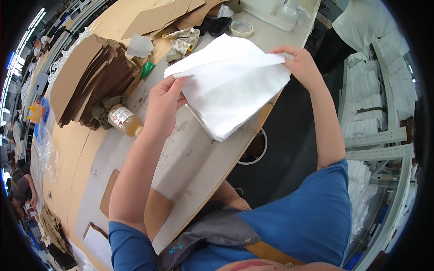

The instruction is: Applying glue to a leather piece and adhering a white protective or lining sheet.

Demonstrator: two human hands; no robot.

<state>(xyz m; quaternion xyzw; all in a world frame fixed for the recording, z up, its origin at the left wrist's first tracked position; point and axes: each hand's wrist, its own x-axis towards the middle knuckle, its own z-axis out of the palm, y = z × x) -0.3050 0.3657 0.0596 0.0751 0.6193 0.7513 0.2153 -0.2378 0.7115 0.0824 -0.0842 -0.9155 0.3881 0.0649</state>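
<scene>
White folded fabric piece [230,86] held above worktable [199,153] edge, centre frame. Left hand [163,106] clamped on its 9 o'clock edge; right hand [300,63] pinched shut on its 2 o'clock corner. Amber bottle [125,121], white label, lying at 8 o'clock of fabric. Tape roll [241,28] at 12. Brown cardboard stack [90,81] at 9.

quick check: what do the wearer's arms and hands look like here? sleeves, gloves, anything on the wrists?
Both hands bare: left hand, right hand. No gloves, watch or bands visible. Forearms bare; short blue sleeves reach about to the elbows. No markings show on the arms.
</scene>
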